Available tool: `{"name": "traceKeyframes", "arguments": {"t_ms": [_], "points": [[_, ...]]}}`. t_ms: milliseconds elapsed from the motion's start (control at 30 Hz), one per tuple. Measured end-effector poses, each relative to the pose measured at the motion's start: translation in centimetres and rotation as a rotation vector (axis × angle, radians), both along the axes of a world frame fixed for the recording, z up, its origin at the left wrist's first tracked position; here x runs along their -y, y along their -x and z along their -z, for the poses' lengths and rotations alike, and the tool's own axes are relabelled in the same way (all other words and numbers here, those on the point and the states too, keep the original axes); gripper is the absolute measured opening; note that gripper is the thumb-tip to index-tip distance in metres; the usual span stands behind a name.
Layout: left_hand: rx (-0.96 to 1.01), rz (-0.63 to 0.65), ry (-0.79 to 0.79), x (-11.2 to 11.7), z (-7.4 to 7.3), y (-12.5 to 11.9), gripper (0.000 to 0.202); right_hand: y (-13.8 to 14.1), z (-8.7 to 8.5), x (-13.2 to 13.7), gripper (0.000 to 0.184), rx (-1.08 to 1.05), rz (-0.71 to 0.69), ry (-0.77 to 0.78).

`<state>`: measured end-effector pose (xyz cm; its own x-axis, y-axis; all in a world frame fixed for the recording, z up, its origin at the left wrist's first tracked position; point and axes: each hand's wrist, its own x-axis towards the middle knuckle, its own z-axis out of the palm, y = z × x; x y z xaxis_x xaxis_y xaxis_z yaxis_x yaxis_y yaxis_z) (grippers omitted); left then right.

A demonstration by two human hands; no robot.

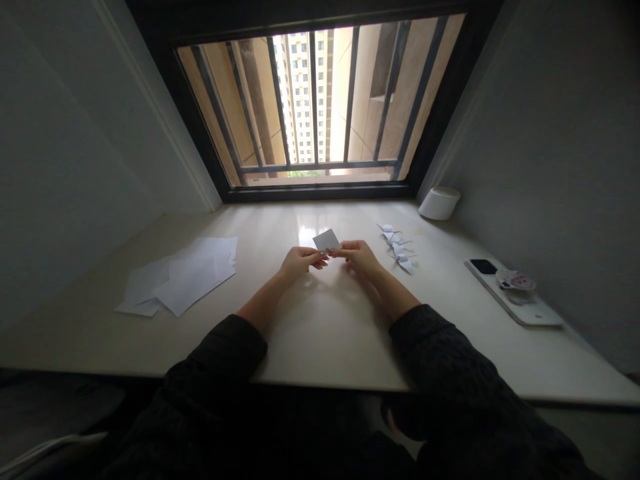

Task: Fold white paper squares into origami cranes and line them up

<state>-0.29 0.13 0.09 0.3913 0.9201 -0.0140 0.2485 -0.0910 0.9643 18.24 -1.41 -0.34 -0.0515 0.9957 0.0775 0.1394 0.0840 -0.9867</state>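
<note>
A small piece of paper point(326, 239), roughly square and grey against the light, is held up between my two hands over the white sill. My left hand point(301, 259) pinches its lower edge from the left. From the right, my right hand point(356, 255) pinches the same edge, the fingertips of both hands almost meeting. Several small folded paper cranes point(397, 248) stand in a row to the right of my right hand. Off to the left lies a loose stack of white paper sheets point(195, 270).
The pale sill point(330, 340) ends in a front edge near my body. A phone point(525, 303) with a round grip on its back lies at the right. A white cylindrical object point(439, 203) stands in the back right corner, beside the barred window point(313, 100).
</note>
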Motion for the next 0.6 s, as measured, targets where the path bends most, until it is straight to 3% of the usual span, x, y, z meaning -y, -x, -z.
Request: {"name": "traceKeyframes", "arguments": {"t_ms": [233,333,467,600], "points": [[0.021,0.032,-0.069,-0.7,0.4,0.5,0.042,-0.5,0.3,-0.6,0.037,-0.081,-0.161,-0.083],[0.047,0.031,-0.088,-1.2,0.8,0.4,0.042,-0.1,0.8,-0.8,0.041,-0.133,-0.185,-0.044],[0.113,-0.086,-0.112,-1.6,1.2,0.1,0.040,1.3,1.5,-0.9,0.049,-0.146,-0.025,-0.092],[0.153,-0.150,-0.113,-1.5,0.9,-0.3,0.035,2.5,1.8,-1.1,0.042,-0.046,0.092,-0.175]]}}
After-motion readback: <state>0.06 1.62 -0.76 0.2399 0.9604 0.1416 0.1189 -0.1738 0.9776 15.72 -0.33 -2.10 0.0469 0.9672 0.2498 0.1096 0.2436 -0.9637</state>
